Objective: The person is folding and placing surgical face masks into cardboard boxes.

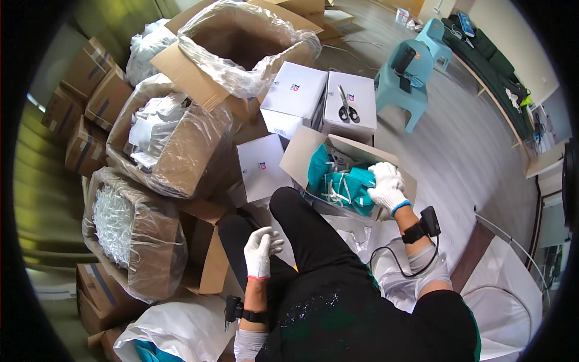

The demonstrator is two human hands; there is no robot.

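My right hand [387, 185], in a white knit glove with a blue cuff, reaches into an open carton [304, 155] in front of my knees. Its fingers close on a teal face mask [360, 181] among several teal masks with white straps. The fingertips are partly hidden. Over my left thigh hovers my left hand [260, 248], gloved in white with a red cuff. Its fingers are loosely bent and apart, and nothing shows in them. Each wrist carries a black strapped device.
Lined cartons at left hold white strips [113, 226] and white pieces [158, 130]; a bigger lined carton [202, 36] stands behind. Scissors [346, 105] lie on a closed white box [362, 123]. A teal chair [416, 78] stands far right. A white bag [181, 323] sits lower left.
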